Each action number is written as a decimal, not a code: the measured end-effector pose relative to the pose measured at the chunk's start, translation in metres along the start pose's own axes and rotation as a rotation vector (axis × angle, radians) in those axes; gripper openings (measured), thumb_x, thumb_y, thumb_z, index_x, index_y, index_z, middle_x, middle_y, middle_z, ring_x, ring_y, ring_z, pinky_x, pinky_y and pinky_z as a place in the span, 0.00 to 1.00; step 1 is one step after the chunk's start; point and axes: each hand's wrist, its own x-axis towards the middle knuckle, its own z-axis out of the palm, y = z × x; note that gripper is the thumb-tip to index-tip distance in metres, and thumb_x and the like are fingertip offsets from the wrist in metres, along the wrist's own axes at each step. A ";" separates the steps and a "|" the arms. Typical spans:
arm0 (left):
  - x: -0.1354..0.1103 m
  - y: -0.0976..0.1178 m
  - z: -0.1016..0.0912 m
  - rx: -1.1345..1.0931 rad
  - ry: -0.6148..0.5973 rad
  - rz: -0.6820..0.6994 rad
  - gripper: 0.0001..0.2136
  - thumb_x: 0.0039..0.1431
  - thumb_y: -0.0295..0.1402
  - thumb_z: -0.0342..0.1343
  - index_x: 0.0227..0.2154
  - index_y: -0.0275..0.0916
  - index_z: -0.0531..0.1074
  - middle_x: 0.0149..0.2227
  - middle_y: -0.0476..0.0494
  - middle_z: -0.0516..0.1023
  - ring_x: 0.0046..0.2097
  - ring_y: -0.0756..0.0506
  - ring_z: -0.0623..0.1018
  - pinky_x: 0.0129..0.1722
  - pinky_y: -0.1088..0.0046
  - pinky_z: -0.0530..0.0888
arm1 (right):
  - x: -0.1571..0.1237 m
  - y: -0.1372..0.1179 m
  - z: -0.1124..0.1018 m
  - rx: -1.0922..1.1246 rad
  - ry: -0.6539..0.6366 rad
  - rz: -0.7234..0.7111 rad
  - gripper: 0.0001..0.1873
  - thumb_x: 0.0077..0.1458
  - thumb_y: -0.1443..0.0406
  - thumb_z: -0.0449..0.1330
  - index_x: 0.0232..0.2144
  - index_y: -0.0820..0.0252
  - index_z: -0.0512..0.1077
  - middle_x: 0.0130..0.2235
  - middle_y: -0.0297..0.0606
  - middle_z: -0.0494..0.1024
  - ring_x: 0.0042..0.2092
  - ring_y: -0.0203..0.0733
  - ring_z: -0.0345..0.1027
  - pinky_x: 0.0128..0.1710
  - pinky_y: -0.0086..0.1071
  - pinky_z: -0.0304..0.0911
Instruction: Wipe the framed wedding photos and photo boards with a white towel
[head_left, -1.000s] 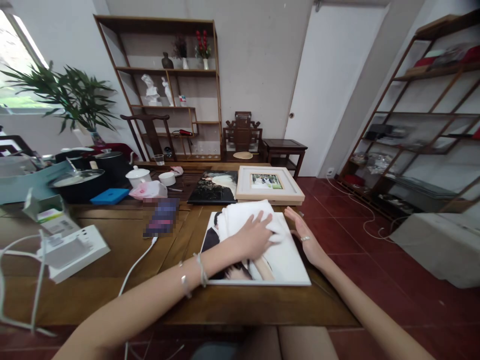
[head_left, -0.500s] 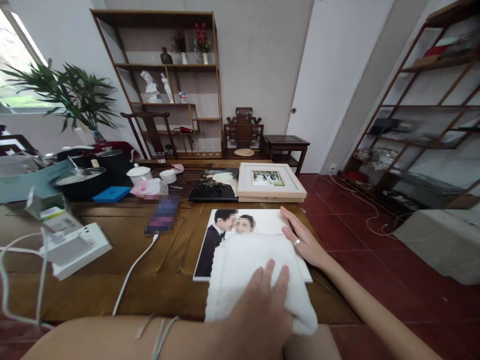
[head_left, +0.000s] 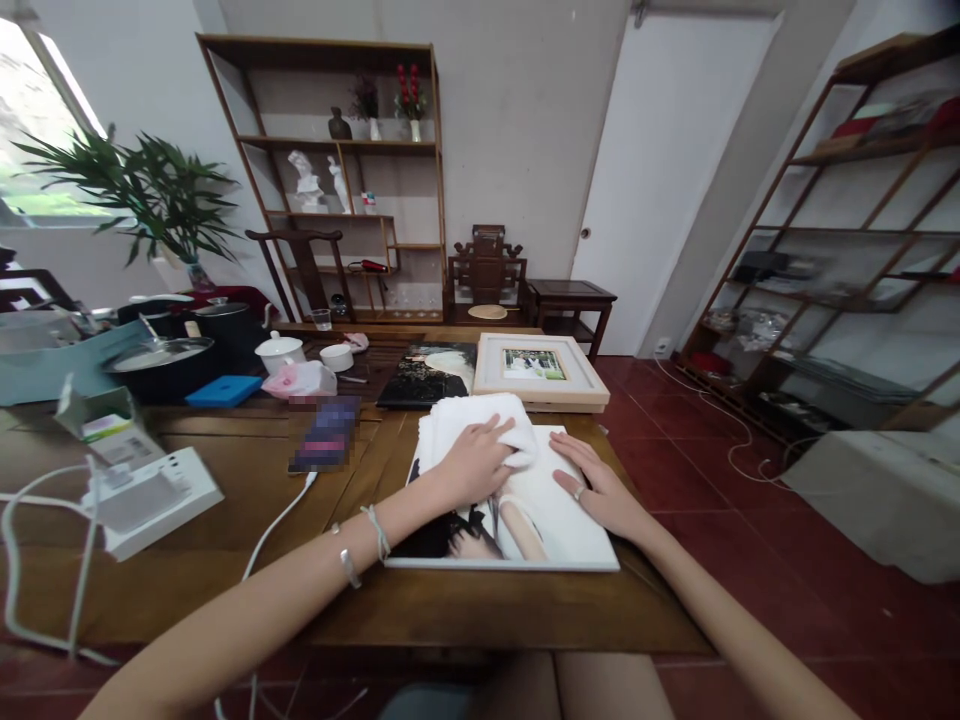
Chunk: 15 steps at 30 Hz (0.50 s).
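Note:
A photo panel (head_left: 574, 535) with a printed couple in a black suit and white dress lies flat near the table's front edge. My left hand (head_left: 476, 462) presses a folded white cloth (head_left: 469, 412) onto its upper part, with fingers bent over the cloth. The cloth covers the printed heads and reaches the panel's far edge. On the panel's right side rests my right hand (head_left: 596, 487), fingers stretched out and a ring on one of them, with only the panel under it.
Behind the panel lie a framed photo (head_left: 541, 372) and a dark photo panel (head_left: 427, 375). To the left are a phone (head_left: 324, 435) on a white cable (head_left: 262, 530), an open white box (head_left: 161, 503), a blue box (head_left: 223, 391), a lidded pot (head_left: 161, 365) and a white teapot (head_left: 280, 352).
My left hand has slid the cloth away from me, from the near edge to the panel's far part. The lower printed picture now shows. My right hand has shifted slightly nearer.

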 end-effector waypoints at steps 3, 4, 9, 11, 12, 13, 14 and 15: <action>-0.006 0.015 -0.002 0.104 -0.040 -0.011 0.12 0.58 0.28 0.49 0.42 0.34 0.73 0.60 0.34 0.58 0.60 0.34 0.58 0.52 0.59 0.63 | 0.000 0.000 0.000 0.002 0.003 0.002 0.22 0.56 0.57 0.53 0.53 0.53 0.65 0.59 0.43 0.62 0.61 0.49 0.51 0.60 0.52 0.47; -0.011 0.024 -0.002 0.135 -0.053 -0.012 0.12 0.57 0.28 0.50 0.42 0.33 0.73 0.60 0.32 0.57 0.60 0.32 0.59 0.52 0.58 0.63 | 0.000 0.000 0.000 0.004 0.004 0.005 0.22 0.56 0.57 0.53 0.53 0.53 0.65 0.59 0.43 0.63 0.61 0.49 0.51 0.60 0.52 0.47; -0.058 0.080 -0.001 0.164 -0.038 0.109 0.10 0.57 0.29 0.51 0.37 0.34 0.76 0.58 0.29 0.60 0.57 0.29 0.63 0.49 0.53 0.64 | 0.000 0.002 0.000 0.008 0.002 -0.010 0.21 0.56 0.57 0.53 0.53 0.52 0.65 0.59 0.42 0.63 0.61 0.49 0.51 0.60 0.52 0.47; -0.077 0.095 -0.002 0.138 0.005 0.190 0.10 0.59 0.31 0.51 0.34 0.36 0.77 0.58 0.30 0.61 0.56 0.29 0.64 0.49 0.53 0.64 | 0.000 0.004 0.001 0.008 0.006 -0.023 0.21 0.57 0.58 0.53 0.52 0.51 0.65 0.59 0.42 0.63 0.61 0.49 0.52 0.60 0.52 0.48; -0.084 0.099 -0.003 0.118 0.017 0.217 0.10 0.59 0.32 0.51 0.33 0.37 0.78 0.58 0.31 0.61 0.56 0.30 0.64 0.49 0.54 0.64 | 0.000 0.004 0.001 0.007 0.007 -0.028 0.21 0.57 0.58 0.53 0.52 0.51 0.65 0.59 0.42 0.63 0.61 0.49 0.52 0.60 0.52 0.48; -0.088 0.100 -0.005 0.093 0.013 0.233 0.10 0.58 0.32 0.51 0.32 0.38 0.78 0.58 0.33 0.60 0.57 0.30 0.64 0.49 0.55 0.65 | 0.000 0.005 0.001 0.005 0.007 -0.032 0.21 0.57 0.59 0.52 0.52 0.52 0.65 0.59 0.42 0.63 0.61 0.48 0.52 0.60 0.51 0.48; -0.091 0.098 -0.007 0.067 -0.001 0.230 0.09 0.58 0.32 0.51 0.32 0.38 0.78 0.59 0.34 0.60 0.57 0.31 0.63 0.50 0.56 0.65 | 0.000 0.005 0.001 0.002 0.006 -0.033 0.21 0.57 0.59 0.52 0.52 0.52 0.65 0.59 0.42 0.63 0.61 0.48 0.52 0.60 0.51 0.48; -0.090 0.095 -0.009 0.040 -0.021 0.213 0.09 0.57 0.31 0.52 0.33 0.38 0.78 0.59 0.34 0.59 0.58 0.31 0.62 0.50 0.57 0.65 | 0.000 0.005 0.001 -0.003 0.005 -0.031 0.21 0.57 0.59 0.52 0.52 0.53 0.65 0.59 0.43 0.63 0.61 0.48 0.52 0.60 0.51 0.48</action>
